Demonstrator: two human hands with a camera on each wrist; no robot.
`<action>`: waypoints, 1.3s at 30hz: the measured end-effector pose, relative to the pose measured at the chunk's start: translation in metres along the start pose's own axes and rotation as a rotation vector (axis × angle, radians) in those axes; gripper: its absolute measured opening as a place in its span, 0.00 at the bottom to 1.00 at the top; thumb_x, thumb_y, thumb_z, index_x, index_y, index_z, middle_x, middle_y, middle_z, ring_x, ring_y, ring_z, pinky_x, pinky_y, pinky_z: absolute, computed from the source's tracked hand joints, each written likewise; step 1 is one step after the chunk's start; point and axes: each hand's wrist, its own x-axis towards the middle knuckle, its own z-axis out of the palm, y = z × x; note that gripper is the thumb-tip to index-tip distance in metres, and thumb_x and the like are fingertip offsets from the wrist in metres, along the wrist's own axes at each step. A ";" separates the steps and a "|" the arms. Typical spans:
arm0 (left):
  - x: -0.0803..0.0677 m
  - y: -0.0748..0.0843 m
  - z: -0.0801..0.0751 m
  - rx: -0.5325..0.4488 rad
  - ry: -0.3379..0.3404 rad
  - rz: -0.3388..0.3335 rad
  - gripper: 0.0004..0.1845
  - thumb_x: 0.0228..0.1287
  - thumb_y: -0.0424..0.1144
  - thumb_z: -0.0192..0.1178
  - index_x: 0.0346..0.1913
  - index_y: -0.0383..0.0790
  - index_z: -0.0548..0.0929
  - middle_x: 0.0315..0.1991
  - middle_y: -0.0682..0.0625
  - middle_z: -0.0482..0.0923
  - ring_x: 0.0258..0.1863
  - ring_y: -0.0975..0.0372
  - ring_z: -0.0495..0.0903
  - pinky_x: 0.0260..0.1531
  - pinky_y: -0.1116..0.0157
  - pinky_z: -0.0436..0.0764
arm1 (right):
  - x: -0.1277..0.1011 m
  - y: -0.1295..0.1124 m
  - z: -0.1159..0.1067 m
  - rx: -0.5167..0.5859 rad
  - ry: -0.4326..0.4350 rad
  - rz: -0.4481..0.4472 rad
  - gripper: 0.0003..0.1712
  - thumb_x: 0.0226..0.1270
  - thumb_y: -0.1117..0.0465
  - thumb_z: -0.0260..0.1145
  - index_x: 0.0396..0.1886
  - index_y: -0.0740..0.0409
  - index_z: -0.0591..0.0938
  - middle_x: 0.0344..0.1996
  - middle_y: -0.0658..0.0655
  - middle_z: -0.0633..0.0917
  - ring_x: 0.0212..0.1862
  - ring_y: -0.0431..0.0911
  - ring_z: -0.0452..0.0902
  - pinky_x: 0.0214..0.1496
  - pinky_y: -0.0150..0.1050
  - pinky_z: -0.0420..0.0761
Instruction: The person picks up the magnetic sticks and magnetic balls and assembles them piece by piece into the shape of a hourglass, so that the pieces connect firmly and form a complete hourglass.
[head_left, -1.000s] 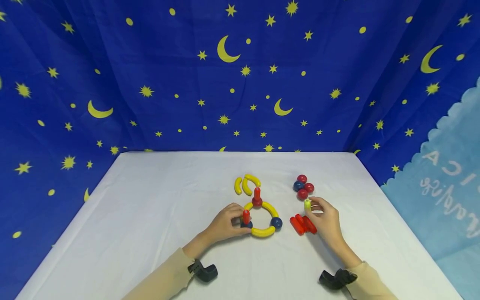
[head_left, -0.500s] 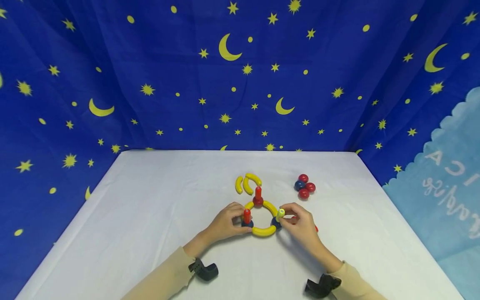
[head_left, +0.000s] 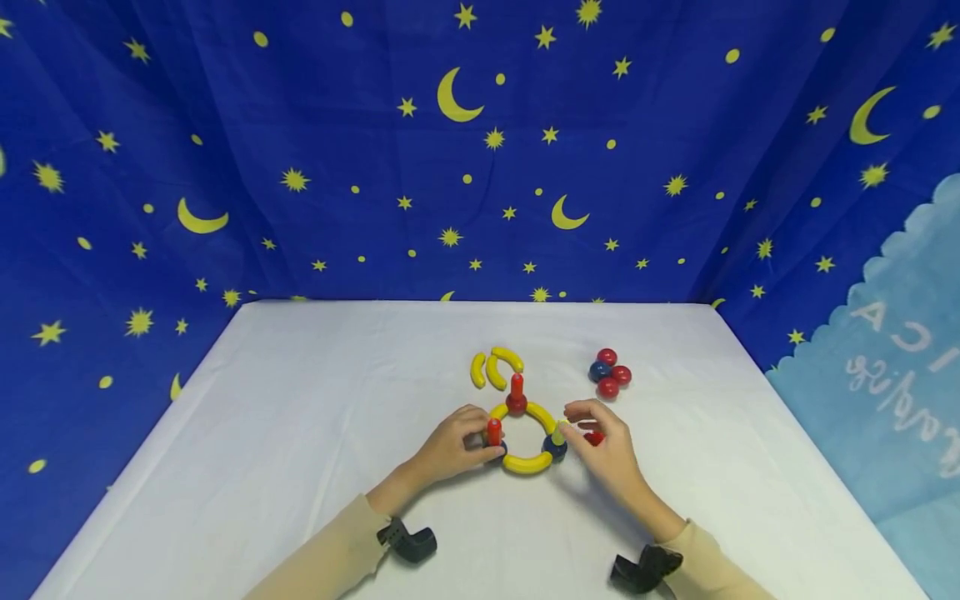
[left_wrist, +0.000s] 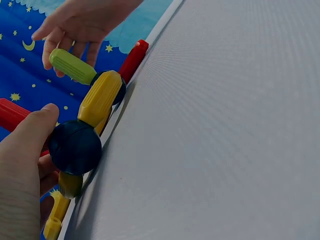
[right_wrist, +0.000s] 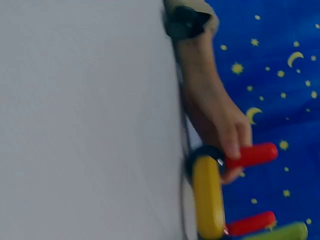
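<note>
A ring of curved yellow bars [head_left: 527,463] joined by balls lies on the white table. My left hand [head_left: 453,442] grips the left blue ball [left_wrist: 75,147], thumb and fingers around the foot of its upright red rod [head_left: 494,431]. At the ring's right corner, a light green rod [left_wrist: 72,66] stands slightly tilted on another blue ball [head_left: 554,448]. Just right of that rod is my right hand [head_left: 607,446], its thumb and fingers spread apart and holding nothing. The back corner has a red ball [head_left: 516,405] with a red rod [head_left: 517,386] upright on it.
Loose yellow curved bars [head_left: 477,370] lie behind the ring. Several loose balls [head_left: 608,388], red and blue, sit at the back right. Loose red rods [head_left: 594,437] are mostly hidden behind my right hand. A starry blue cloth [head_left: 360,150] hangs beyond the table.
My right hand carried the green rod leftward from above the loose red rods to the right blue ball, then let go of it. The left hand has stayed in place.
</note>
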 end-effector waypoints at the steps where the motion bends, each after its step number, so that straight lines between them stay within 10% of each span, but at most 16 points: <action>1: 0.000 0.000 0.000 -0.001 0.001 0.000 0.11 0.51 0.41 0.71 0.37 0.41 0.85 0.38 0.51 0.83 0.44 0.62 0.78 0.50 0.65 0.78 | 0.004 0.007 -0.001 0.003 0.023 -0.014 0.11 0.55 0.72 0.69 0.39 0.64 0.82 0.36 0.62 0.84 0.39 0.44 0.80 0.42 0.40 0.83; 9: -0.001 -0.001 0.001 0.005 0.006 0.014 0.12 0.51 0.42 0.72 0.37 0.41 0.86 0.38 0.51 0.82 0.43 0.62 0.77 0.48 0.65 0.78 | 0.040 0.053 -0.022 -0.170 0.130 0.024 0.11 0.57 0.70 0.68 0.40 0.67 0.83 0.37 0.61 0.85 0.37 0.43 0.79 0.41 0.37 0.81; 23: -0.003 0.000 0.004 0.006 -0.012 -0.014 0.13 0.52 0.43 0.71 0.39 0.42 0.86 0.38 0.52 0.82 0.43 0.63 0.77 0.48 0.66 0.78 | 0.048 0.080 -0.029 -0.377 -0.040 0.205 0.18 0.53 0.71 0.68 0.45 0.69 0.82 0.47 0.69 0.81 0.46 0.59 0.77 0.51 0.53 0.79; 39: 0.000 0.000 0.001 0.023 0.004 -0.002 0.12 0.50 0.41 0.72 0.37 0.41 0.85 0.37 0.52 0.83 0.43 0.62 0.77 0.48 0.66 0.78 | 0.030 0.005 -0.025 0.094 0.017 0.020 0.18 0.54 0.70 0.71 0.46 0.67 0.81 0.43 0.64 0.82 0.42 0.28 0.76 0.44 0.19 0.77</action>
